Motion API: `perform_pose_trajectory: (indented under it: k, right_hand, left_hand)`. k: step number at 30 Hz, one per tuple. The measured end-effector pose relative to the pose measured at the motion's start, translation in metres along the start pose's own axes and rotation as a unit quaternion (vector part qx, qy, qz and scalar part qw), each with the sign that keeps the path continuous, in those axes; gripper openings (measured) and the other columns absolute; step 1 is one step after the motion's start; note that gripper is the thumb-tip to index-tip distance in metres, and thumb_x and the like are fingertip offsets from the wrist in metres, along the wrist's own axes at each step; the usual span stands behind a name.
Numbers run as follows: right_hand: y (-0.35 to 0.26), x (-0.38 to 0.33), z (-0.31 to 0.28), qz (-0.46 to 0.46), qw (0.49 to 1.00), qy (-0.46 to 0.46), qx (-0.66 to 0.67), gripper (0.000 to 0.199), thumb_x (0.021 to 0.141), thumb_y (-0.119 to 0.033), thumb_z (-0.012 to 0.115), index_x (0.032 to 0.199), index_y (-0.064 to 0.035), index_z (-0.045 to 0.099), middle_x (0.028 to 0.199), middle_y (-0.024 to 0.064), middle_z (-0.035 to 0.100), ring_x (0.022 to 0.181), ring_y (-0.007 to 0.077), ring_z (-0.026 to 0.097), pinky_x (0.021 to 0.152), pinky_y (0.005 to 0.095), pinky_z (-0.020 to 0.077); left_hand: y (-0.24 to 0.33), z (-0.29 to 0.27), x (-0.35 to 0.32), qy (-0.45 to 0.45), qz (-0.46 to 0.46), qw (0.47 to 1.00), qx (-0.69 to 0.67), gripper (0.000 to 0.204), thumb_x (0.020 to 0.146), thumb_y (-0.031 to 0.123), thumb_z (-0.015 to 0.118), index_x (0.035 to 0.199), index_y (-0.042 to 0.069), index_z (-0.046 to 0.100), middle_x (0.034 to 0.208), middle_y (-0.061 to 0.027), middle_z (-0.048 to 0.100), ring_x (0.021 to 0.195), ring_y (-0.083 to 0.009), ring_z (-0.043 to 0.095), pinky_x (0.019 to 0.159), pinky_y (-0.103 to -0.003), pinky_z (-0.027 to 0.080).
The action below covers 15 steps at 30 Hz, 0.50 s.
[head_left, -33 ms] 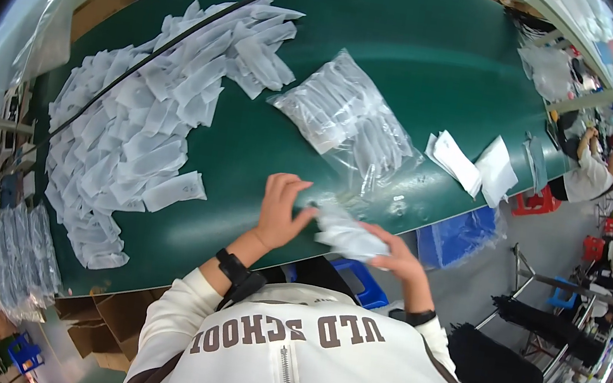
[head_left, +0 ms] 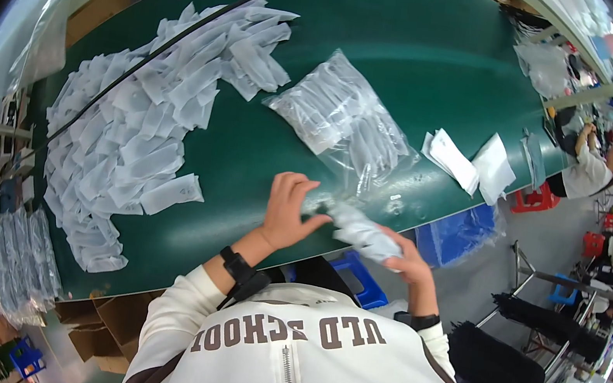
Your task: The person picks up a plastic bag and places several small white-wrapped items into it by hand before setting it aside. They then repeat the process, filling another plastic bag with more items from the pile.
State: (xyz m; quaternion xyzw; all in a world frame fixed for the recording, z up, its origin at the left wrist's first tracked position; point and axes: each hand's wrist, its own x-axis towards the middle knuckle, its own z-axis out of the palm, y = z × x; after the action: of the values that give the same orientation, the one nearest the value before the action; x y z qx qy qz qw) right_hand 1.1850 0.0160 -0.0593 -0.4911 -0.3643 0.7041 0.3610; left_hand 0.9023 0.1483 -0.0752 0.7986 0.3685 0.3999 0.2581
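Observation:
My right hand grips one end of a bundle of small whitish plastic packets, held fanned at the table's near edge. My left hand is just left of the bundle's far end. Its fingers are raised, the thumb spread away from them, and nothing shows between them. Beyond both hands lies a large clear plastic bag filled with rows of similar packets. To the left spreads a big loose heap of packets on the green table.
A black cable runs across the heap. White stacks lie at the table's right, above blue plastic sheeting. Another packed bag hangs at lower left. A blue stool stands by me; a co-worker sits far right.
The bundle and my right hand have shifted a little right and nearer to me. My left thumb now stands farther from the left hand's fingers.

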Motion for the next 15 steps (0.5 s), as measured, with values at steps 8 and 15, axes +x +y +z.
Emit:
perform_pose_trajectory:
  k: [8, 15]
  right_hand:
    - [0.013, -0.007, -0.033, -0.058, 0.987, 0.135, 0.07, 0.095, 0.068, -0.038, 0.085, 0.143, 0.0027, 0.044, 0.133, 0.0088, 0.056, 0.119, 0.0192, 0.054, 0.102, 0.0309, 0.0389]
    - [-0.01, 0.072, -0.04, -0.064, 0.992, 0.103, 0.032, 0.083, 0.075, -0.034, 0.082, 0.142, 0.0014, 0.047, 0.129, 0.0093, 0.059, 0.115, 0.0172, 0.055, 0.101, 0.0285, 0.0388]
  left_hand:
    - [0.005, 0.083, 0.043, -0.05, 0.009, 0.999, 0.016, 0.021, 0.082, 0.014, 0.07, 0.096, 0.003, 0.058, 0.089, -0.01, 0.051, 0.081, -0.0278, 0.053, 0.071, -0.042, 0.044]
    - [0.023, 0.071, 0.048, -0.015, -0.05, 0.992, -0.114, 0.008, 0.087, 0.004, 0.063, 0.088, 0.0, 0.056, 0.081, -0.0117, 0.049, 0.066, -0.0269, 0.052, 0.06, -0.035, 0.044]
